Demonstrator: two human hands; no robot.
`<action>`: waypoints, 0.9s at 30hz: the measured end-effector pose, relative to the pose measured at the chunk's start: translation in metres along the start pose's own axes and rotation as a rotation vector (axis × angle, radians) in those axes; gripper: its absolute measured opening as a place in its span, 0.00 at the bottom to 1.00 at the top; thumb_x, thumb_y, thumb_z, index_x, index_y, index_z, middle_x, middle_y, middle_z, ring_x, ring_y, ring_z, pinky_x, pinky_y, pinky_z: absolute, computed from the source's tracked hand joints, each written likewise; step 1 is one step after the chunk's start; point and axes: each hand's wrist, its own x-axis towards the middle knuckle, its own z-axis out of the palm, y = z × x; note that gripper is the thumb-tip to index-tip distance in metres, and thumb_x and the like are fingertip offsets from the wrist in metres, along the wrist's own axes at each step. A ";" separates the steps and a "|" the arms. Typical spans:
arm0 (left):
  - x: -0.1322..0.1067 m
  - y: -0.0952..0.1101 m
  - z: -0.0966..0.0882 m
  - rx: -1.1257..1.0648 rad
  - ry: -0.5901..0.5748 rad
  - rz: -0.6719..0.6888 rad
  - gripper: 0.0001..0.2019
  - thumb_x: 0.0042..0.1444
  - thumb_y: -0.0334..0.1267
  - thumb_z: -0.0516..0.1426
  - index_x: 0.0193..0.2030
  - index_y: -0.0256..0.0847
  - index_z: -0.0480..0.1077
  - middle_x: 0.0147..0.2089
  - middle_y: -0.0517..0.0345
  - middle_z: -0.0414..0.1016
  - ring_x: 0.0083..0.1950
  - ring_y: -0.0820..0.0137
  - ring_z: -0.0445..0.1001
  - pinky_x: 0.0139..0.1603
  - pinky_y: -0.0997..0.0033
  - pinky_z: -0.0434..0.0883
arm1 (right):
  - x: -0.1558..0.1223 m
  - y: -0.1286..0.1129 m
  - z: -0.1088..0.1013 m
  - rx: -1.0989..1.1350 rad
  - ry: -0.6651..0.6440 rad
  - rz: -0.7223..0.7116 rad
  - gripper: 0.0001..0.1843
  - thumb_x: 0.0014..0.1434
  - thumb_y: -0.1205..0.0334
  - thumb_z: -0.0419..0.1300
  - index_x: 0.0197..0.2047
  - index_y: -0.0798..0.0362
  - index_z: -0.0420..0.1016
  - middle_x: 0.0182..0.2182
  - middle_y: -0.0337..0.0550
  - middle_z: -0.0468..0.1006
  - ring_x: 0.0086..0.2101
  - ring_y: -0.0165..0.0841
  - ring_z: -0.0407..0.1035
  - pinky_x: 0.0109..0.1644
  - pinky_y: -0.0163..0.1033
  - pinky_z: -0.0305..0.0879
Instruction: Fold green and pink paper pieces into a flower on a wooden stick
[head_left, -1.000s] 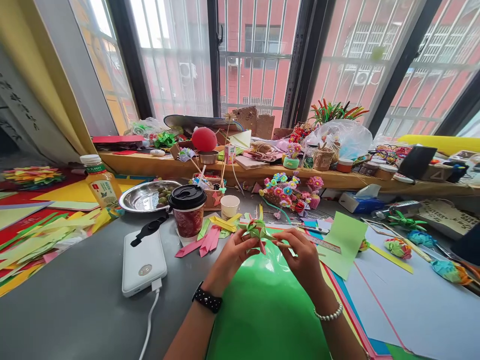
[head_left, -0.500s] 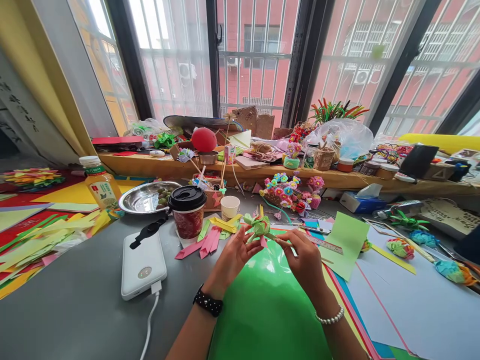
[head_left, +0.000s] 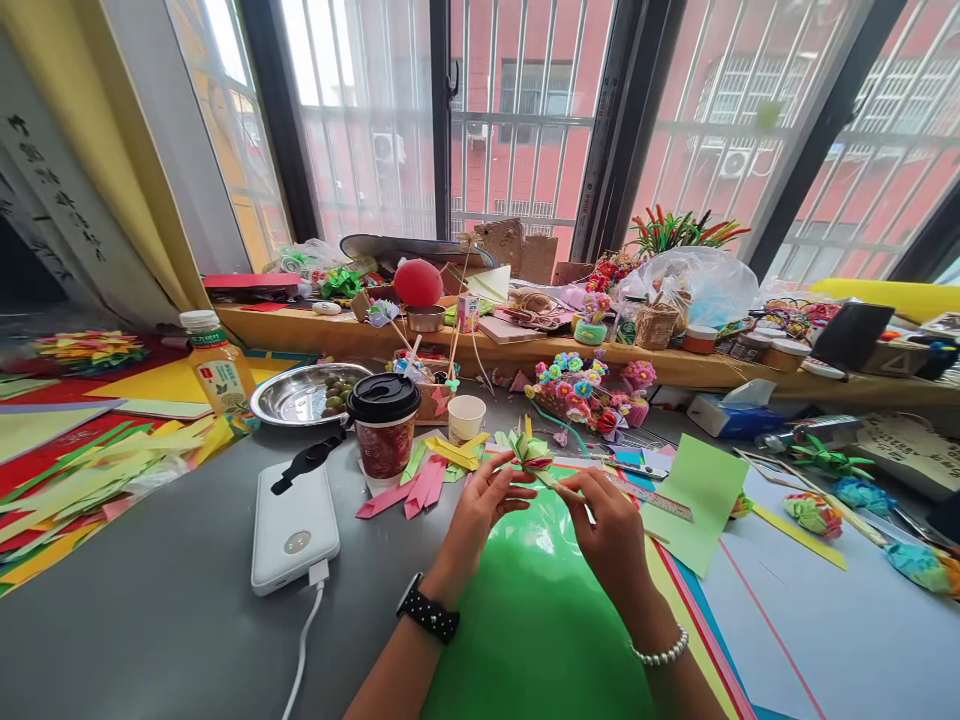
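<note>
Above the green glossy surface (head_left: 547,620), both hands are on a folded paper flower (head_left: 529,452) in green, pink and yellow. My left hand (head_left: 480,512) cups its left side, with the fingers closed about its base. With thumb and fingertips, my right hand (head_left: 613,520) pinches a narrow greenish end sticking out to the right of the flower. Folded pink paper strips (head_left: 424,487) and yellow strips (head_left: 456,453) lie left of my left hand. A light green paper sheet (head_left: 694,500) stands to the right of my right hand.
A lidded coffee cup (head_left: 384,435), a small paper cup (head_left: 466,418) and a white power bank (head_left: 296,525) with its cable stand on the left. Behind are a metal plate (head_left: 281,400) and crocheted flowers (head_left: 574,388). Paper sheets (head_left: 810,600) cover the right side.
The paper flower has turned in my hands, so more of its pink inside shows. My left fingers have shifted along it. The view has swung slightly left.
</note>
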 end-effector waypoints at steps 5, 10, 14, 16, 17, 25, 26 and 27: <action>0.001 -0.001 0.000 0.094 0.014 0.033 0.19 0.45 0.39 0.60 0.44 0.36 0.65 0.31 0.55 0.75 0.30 0.70 0.73 0.32 0.72 0.65 | -0.001 -0.001 0.000 -0.003 0.026 0.018 0.09 0.59 0.65 0.49 0.28 0.52 0.67 0.24 0.39 0.70 0.25 0.30 0.65 0.27 0.32 0.59; 0.002 -0.001 -0.002 0.169 0.018 0.089 0.19 0.44 0.39 0.61 0.43 0.36 0.65 0.27 0.58 0.74 0.27 0.72 0.70 0.29 0.74 0.63 | -0.002 0.000 0.001 0.023 0.080 -0.016 0.09 0.58 0.66 0.49 0.29 0.52 0.67 0.26 0.40 0.71 0.26 0.31 0.67 0.29 0.33 0.61; -0.001 -0.001 0.000 0.256 0.006 0.163 0.18 0.46 0.38 0.60 0.44 0.38 0.65 0.28 0.59 0.72 0.29 0.72 0.70 0.31 0.73 0.63 | -0.002 -0.001 0.001 0.029 0.101 -0.015 0.08 0.58 0.67 0.49 0.29 0.52 0.67 0.26 0.40 0.71 0.26 0.31 0.67 0.29 0.33 0.61; -0.003 -0.002 0.001 0.324 0.018 0.229 0.17 0.46 0.38 0.59 0.45 0.40 0.65 0.29 0.60 0.70 0.29 0.72 0.69 0.32 0.72 0.64 | -0.002 -0.002 0.001 0.018 0.114 0.004 0.08 0.58 0.67 0.49 0.30 0.52 0.66 0.25 0.40 0.71 0.26 0.31 0.66 0.29 0.33 0.61; -0.004 -0.003 0.002 0.371 0.032 0.269 0.17 0.46 0.37 0.59 0.45 0.41 0.65 0.29 0.61 0.70 0.30 0.72 0.69 0.33 0.72 0.64 | -0.002 -0.003 0.001 0.008 0.119 0.014 0.08 0.58 0.67 0.49 0.29 0.52 0.66 0.25 0.40 0.71 0.26 0.31 0.66 0.28 0.33 0.60; -0.010 -0.009 0.002 0.652 0.110 0.545 0.14 0.44 0.36 0.61 0.40 0.46 0.70 0.30 0.58 0.69 0.34 0.67 0.65 0.40 0.69 0.61 | -0.003 -0.002 0.003 -0.023 0.143 0.033 0.10 0.58 0.66 0.48 0.27 0.52 0.66 0.24 0.40 0.70 0.25 0.31 0.65 0.27 0.33 0.59; -0.011 -0.009 0.002 0.677 0.108 0.565 0.14 0.43 0.36 0.61 0.40 0.47 0.71 0.31 0.57 0.68 0.35 0.65 0.65 0.42 0.68 0.61 | -0.003 -0.002 0.003 -0.025 0.146 0.034 0.10 0.58 0.66 0.48 0.27 0.52 0.65 0.24 0.40 0.70 0.24 0.31 0.65 0.27 0.33 0.58; -0.011 -0.009 0.002 0.701 0.107 0.583 0.13 0.43 0.36 0.61 0.39 0.47 0.72 0.32 0.57 0.68 0.36 0.64 0.64 0.43 0.66 0.60 | -0.003 -0.003 0.004 -0.026 0.150 0.035 0.10 0.58 0.65 0.48 0.27 0.52 0.65 0.23 0.39 0.70 0.24 0.30 0.65 0.26 0.33 0.58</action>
